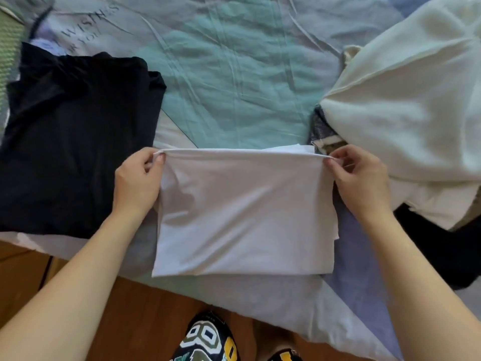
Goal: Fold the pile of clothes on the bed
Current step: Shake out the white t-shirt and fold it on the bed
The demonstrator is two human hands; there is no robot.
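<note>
The bed (234, 74), under a crumpled teal and lilac cover printed with words at the upper left, fills most of the frame. A folded black garment (75, 142) lies at the left. A folded white cloth (242, 217) lies at lower centre by the bed's near edge. A cream pile (406, 113) lies at the right, touching the cloth's far corner.

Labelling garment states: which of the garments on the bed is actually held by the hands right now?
The white folded garment in the middle: left hand and right hand pinch its far corners. The black folded garment and cream fabric pile lie untouched.
</note>
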